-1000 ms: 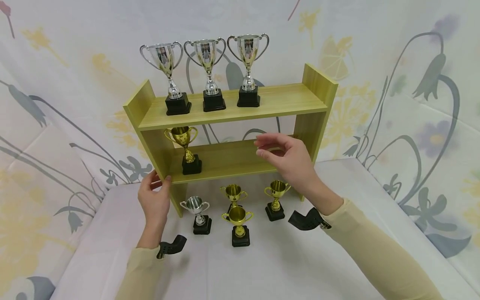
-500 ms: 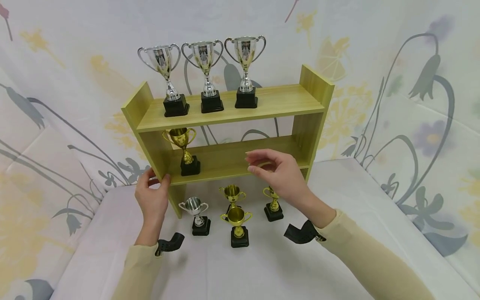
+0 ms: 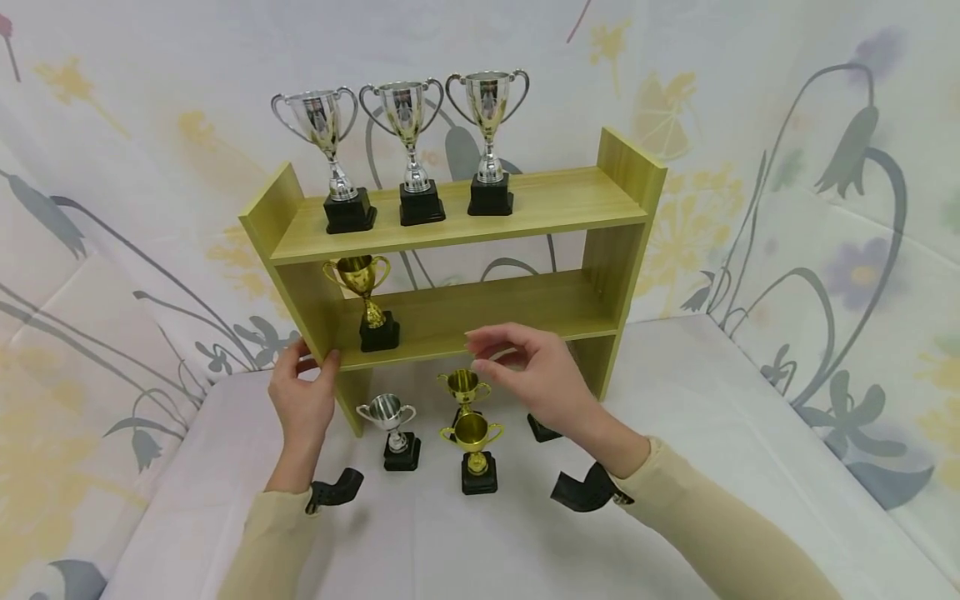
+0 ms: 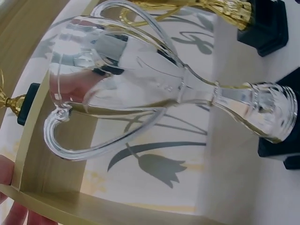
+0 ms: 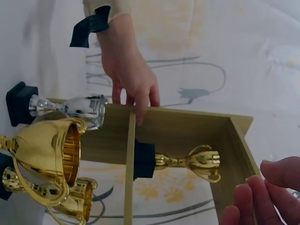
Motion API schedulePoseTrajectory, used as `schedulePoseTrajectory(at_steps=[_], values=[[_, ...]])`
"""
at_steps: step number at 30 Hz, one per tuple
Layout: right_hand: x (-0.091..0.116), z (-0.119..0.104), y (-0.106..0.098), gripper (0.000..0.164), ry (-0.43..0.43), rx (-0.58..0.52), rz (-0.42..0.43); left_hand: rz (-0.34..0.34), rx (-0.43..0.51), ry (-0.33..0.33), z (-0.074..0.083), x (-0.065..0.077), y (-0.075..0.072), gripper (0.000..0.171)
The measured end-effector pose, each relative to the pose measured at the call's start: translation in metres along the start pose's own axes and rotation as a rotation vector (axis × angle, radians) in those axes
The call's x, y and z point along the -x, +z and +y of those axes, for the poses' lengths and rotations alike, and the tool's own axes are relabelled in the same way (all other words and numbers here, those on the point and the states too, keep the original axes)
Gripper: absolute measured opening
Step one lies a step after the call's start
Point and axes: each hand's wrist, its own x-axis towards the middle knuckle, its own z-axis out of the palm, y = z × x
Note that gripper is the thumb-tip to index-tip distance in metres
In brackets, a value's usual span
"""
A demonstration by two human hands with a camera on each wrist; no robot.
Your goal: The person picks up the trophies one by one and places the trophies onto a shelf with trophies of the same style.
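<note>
**Right hand [image 3: 536, 375] lowered, carrying nothing**

My left hand [image 3: 303, 400] grips the side edge of the shelf unit [image 3: 570, 196]. My right hand, fingers loosely curved, has moved down and left, apparently bringing the rear gold cup [image 3: 462, 382], upright on the bench [image 3: 420, 542], nearer to reach.

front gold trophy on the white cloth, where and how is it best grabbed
Likely best: pinch the front gold trophy by its slim stem, below the wider bowl, coming from the near side. It stands upright, and the rear gold trophy stands close behind.
</note>
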Motion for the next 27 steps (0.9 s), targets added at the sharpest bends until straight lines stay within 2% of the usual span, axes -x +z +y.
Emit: schedulePoseTrajectory(at_steps=[6, 11, 27], values=[[0.006, 0.001, 0.016, 0.028, 0.026, -0.047, -0.048, -0.004, 0.011, 0.038, -0.005, 0.0, -0.001, 0.034], [0.011, 0.004, 0.026, 0.028, 0.041, -0.039, -0.092, -0.01, 0.019, 0.031, -0.006, 0.0, 0.001, 0.033], [0.015, 0.017, 0.048, 0.027, 0.07, -0.108, -0.116, 0.008, 0.022, 0.034, -0.006, 0.0, 0.002, 0.032]])
